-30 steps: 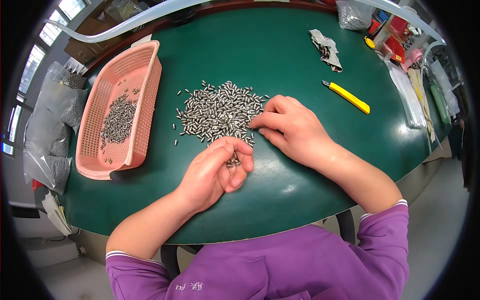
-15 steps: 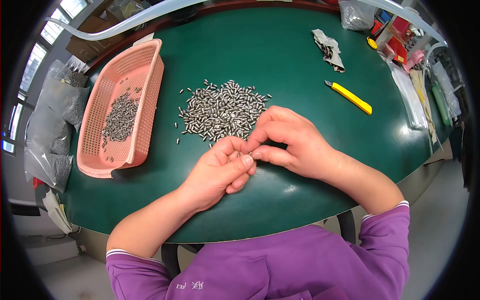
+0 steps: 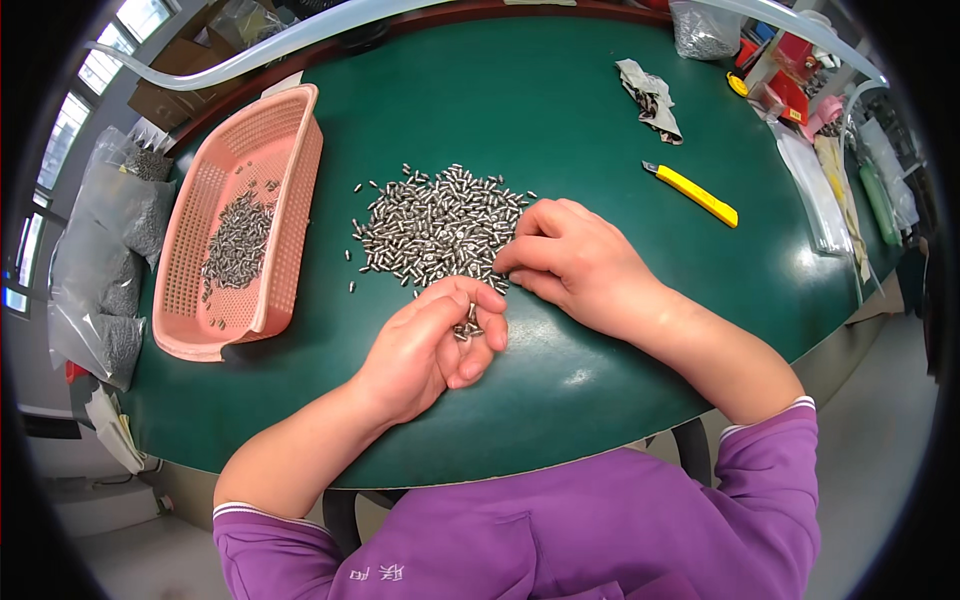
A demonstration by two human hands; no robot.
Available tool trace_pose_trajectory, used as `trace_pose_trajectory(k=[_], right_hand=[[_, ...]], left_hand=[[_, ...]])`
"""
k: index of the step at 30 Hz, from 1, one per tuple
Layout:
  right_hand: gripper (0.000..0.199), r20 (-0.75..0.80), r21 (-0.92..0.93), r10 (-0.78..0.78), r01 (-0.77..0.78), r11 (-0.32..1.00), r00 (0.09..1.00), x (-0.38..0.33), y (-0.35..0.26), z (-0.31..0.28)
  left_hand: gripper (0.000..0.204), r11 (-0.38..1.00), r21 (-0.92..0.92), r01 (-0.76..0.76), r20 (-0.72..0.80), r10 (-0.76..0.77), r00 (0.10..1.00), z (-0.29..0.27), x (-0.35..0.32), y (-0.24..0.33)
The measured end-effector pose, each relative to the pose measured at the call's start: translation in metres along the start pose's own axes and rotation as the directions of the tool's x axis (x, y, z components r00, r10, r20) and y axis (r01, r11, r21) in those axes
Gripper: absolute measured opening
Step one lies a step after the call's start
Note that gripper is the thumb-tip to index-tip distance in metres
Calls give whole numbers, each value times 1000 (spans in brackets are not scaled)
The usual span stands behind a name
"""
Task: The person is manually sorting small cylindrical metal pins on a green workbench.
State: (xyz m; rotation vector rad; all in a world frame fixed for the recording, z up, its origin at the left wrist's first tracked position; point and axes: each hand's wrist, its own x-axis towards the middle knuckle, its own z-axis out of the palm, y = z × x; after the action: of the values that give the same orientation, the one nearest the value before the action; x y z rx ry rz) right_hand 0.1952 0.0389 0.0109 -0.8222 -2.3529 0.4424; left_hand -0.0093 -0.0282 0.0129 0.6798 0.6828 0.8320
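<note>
A heap of small shiny metal pins (image 3: pixel 435 225), short and cylindrical with narrowed ends, is spread over the green table. My left hand (image 3: pixel 425 340) is at the near side of the heap, its fingers curled around several loose metal pins (image 3: pixel 467 325) that show in the cupped palm. At the heap's right edge, my right hand (image 3: pixel 575 260) reaches down with thumb and fingers drawn together, the tips touching the pins. Whatever lies between those fingertips is hidden.
On the left stands a pink perforated plastic basket (image 3: pixel 313 140) with more metal pins inside. Filled clear bags (image 3: pixel 95 260) sit beyond it. To the right lie a yellow utility knife (image 3: pixel 700 195) and a crumpled cloth (image 3: pixel 650 100). A translucent hose (image 3: pixel 260 62) arches across the far side.
My right hand has moved away from my left fingertips to the heap's edge. The left hand has opened slightly, exposing the pins in its palm.
</note>
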Motion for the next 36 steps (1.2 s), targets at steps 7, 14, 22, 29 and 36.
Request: trace_pose_trajectory(k=[7, 14, 22, 29, 36], right_hand=[[10, 10, -42, -5, 5, 999, 1000, 0, 2, 1], [12, 175, 524, 52, -138, 840, 983, 1, -15, -6], [12, 112, 580, 223, -245, 777, 969, 3, -16, -7], [15, 60, 153, 150, -158, 976, 987, -2, -7, -7], [15, 86, 21, 114, -117, 993, 990, -4, -10, 2]], left_hand=[[18, 999, 39, 0, -25, 1, 1000, 1, 1, -1], [20, 999, 44, -7, -15, 7, 1000, 1, 2, -4], [14, 999, 30, -30, -10, 31, 999, 0, 1, -5], [22, 1000, 6, -6, 4, 6, 1000, -2, 0, -4], [26, 995, -75, -71, -13, 70, 997, -1, 1, -2]])
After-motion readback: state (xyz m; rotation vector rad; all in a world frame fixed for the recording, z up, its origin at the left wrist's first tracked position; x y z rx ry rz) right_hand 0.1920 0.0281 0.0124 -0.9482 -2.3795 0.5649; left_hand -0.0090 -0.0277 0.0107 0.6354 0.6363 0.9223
